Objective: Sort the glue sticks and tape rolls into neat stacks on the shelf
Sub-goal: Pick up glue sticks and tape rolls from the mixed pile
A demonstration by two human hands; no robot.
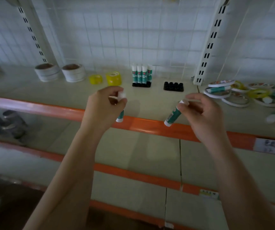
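shelving (33, 90) with orange edging carries a black holder (141, 85) of upright sticks and an empty holder (173, 86). our left hand (104, 107) and right hand (199, 112) each pinch one glue stick (172, 116) with curled fingers; we should seat each upright in a free socket.

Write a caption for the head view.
Left hand and right hand each hold one glue stick above the shelf.

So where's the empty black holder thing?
In the head view, the empty black holder sits on the shelf, right of the holder with glue sticks.
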